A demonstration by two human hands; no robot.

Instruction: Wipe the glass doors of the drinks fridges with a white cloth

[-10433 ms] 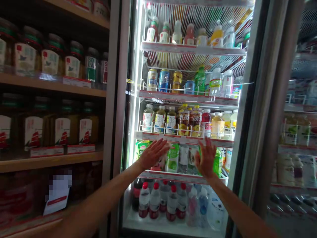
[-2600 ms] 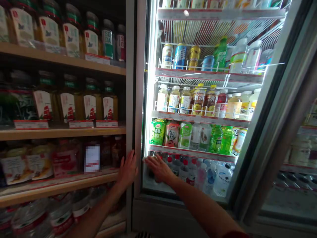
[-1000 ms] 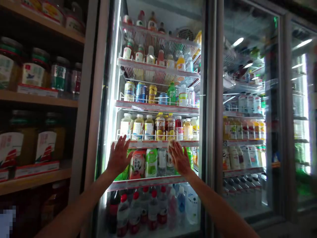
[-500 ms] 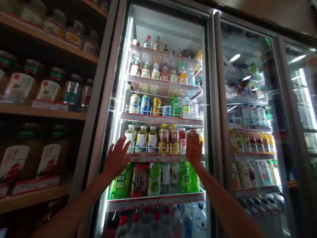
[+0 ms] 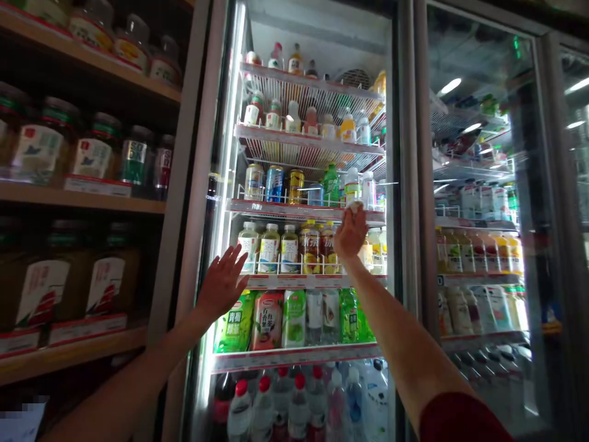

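Observation:
My left hand (image 5: 222, 281) is raised at the left side of the lit drinks fridge (image 5: 299, 354), its fingers stretched and spread, holding nothing. It seems to lie flat against the glass door, though contact is hard to make out. Higher and to the right, my right hand (image 5: 351, 232) has its fingers closed on a small whitish wad (image 5: 354, 207), mostly hidden by the fingers. This hand is in front of the shelf edge below the cans and covers part of the bottle row. Behind the hands stand tea bottles (image 5: 269, 248) and green drink cartons (image 5: 235, 322).
A wooden shelf (image 5: 83, 199) with jars and bottles (image 5: 39, 147) stands to the left. On the right is another glass fridge door (image 5: 478, 147) with stocked shelves behind it. A metal door post (image 5: 414, 184) separates the two doors. Red-capped bottles (image 5: 263, 405) fill the fridge bottom.
My right hand has moved up, from the bottle row to the shelf edge above it, and slightly left. My left hand stays spread at nearly the same place. The view has shifted slightly.

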